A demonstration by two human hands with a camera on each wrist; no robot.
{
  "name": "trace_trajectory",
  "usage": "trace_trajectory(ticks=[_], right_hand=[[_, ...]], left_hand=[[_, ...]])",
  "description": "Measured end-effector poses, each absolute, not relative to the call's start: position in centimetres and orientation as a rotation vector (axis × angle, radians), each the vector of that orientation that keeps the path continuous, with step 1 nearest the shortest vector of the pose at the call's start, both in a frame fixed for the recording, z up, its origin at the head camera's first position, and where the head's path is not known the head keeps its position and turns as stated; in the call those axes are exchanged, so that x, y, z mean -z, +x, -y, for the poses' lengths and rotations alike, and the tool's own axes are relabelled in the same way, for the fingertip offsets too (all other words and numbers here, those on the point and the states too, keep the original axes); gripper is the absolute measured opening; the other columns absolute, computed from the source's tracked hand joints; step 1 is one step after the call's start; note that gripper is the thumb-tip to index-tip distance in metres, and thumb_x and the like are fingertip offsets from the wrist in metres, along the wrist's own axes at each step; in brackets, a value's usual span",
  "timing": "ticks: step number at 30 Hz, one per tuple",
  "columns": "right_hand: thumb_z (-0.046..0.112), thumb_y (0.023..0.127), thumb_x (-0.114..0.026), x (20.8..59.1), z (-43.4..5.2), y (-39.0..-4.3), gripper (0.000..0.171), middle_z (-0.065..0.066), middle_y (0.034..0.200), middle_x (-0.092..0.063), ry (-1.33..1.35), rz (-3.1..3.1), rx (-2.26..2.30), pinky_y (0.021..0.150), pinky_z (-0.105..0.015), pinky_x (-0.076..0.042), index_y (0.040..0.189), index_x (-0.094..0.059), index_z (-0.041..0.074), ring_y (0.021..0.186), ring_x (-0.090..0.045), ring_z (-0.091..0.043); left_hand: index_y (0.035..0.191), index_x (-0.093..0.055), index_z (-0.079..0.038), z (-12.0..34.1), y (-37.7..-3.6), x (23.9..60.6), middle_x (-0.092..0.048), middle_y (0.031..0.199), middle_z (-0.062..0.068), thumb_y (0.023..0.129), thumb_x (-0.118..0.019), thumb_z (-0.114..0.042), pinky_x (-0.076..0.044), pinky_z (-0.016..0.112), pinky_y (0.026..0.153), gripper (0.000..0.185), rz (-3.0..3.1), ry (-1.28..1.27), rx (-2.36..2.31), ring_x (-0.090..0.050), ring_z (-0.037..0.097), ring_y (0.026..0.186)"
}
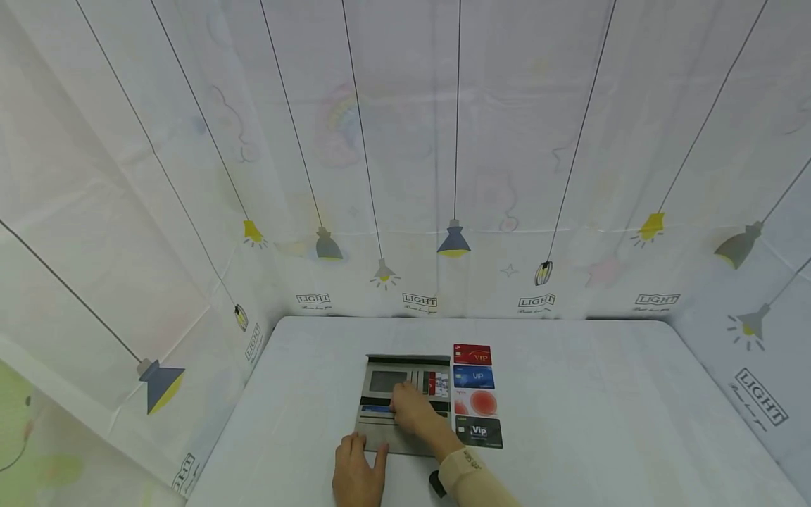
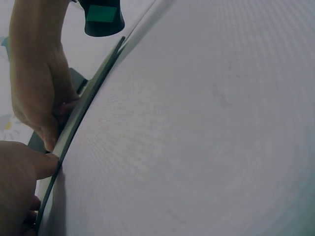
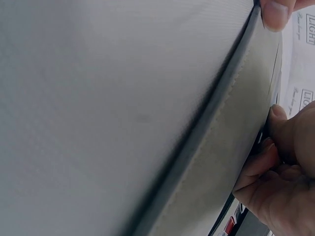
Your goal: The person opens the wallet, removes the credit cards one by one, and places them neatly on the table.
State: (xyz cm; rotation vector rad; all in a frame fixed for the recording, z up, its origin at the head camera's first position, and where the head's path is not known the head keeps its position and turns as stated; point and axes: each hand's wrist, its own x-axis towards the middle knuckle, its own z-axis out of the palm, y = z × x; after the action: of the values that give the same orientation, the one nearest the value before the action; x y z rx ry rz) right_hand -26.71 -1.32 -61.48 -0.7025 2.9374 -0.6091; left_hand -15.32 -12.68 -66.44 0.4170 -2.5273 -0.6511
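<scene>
Head view: open grey fabric card wallet (image 1: 395, 401) lying flat on white worktop (image 1: 602, 422), near front edge. Left hand (image 1: 356, 475) resting at wallet's near left corner, fingers straight, thumb pressing the edge. Right hand (image 1: 415, 412) over wallet's middle, fingers curled, pinching a blue card (image 1: 375, 408) in a slot. Column of four cards just right of wallet: red (image 1: 472, 354), blue VIP (image 1: 474, 377), white with red circle (image 1: 476, 403), black VIP (image 1: 479, 432).

A staged tabletop booth: a white table (image 1: 570, 422) enclosed by lamp-printed sheeting (image 1: 443, 176).
</scene>
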Motion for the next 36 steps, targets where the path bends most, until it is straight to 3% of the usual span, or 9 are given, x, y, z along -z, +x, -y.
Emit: trace_trajectory(ticks=[14,25,36], right_hand=[[-0.003,0.084,-0.074,61.69,1.52,-26.53,0.023,-0.011,0.097,-0.055,-0.642,-2.995,0.705,0.067,-0.035,-0.053,0.091,-0.054,0.007,0.074,-0.053,-0.015],[0.015,0.098,-0.064,61.46,0.9,-26.98,0.011,-0.007,0.098,-0.053,-0.665,-2.847,0.768,0.067,-0.033,-0.051,0.096,-0.054,0.01,0.076,-0.054,-0.013],[0.016,0.095,-0.068,61.68,0.88,-27.04,0.015,-0.007,0.098,-0.053,-0.636,-2.844,0.801,0.067,-0.033,-0.05,0.089,-0.056,0.01,0.074,-0.052,-0.013]], left_hand=[[0.099,-0.068,-0.003,12.83,-15.43,66.58,-0.064,0.107,0.009,0.076,-0.087,-0.032,-0.058,0.044,0.076,0.042,2.492,0.366,0.653,-0.064,0.028,0.101],[0.1,-0.069,-0.002,12.85,-15.36,66.48,-0.064,0.107,0.01,0.076,-0.087,-0.033,-0.058,0.044,0.077,0.042,2.502,0.38,0.65,-0.064,0.028,0.101],[0.1,-0.069,-0.003,12.66,-15.26,66.44,-0.064,0.107,0.01,0.077,-0.086,-0.034,-0.058,0.043,0.077,0.043,2.521,0.404,0.643,-0.064,0.028,0.1]])
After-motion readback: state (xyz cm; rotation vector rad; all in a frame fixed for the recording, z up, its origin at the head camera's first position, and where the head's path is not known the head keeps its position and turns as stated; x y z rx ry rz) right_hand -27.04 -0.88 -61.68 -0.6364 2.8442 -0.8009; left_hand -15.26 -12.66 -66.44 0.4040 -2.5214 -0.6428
